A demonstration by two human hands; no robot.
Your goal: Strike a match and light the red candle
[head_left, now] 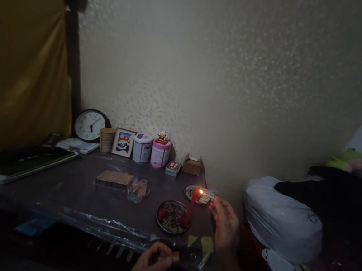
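1. Near the front right corner of the dark table [72,191], the right hand [226,227] pinches a bundle of matchsticks [205,197] between thumb and fingertips and holds their heads at the flame [200,192] of a red candle [191,208].
2. That candle stands upright at the edge of a round metal dish [172,217], whose contents are speckled and too dim to name.
3. A second small dish [190,192] lies just behind the flame, partly hidden by the matchsticks.
4. Lower down, at the table's front edge, the left hand [150,265] is curled, its fingertips pressed on a small brown matchbox [176,257].
5. Clear plastic sheeting [108,225] covers the tabletop and hangs crumpled over its front.
6. Farther left lie a flat block of stacked sticks [114,179] and a crumpled clear wrapper [138,189] just beside it.
7. Along the wall stand a round clock [90,125], a panda picture [123,142], a white tin [142,147], a pink tin [160,153] and a cardboard box [192,164].
8. A white plastic bag [280,220] rests on the right, well apart from the table.
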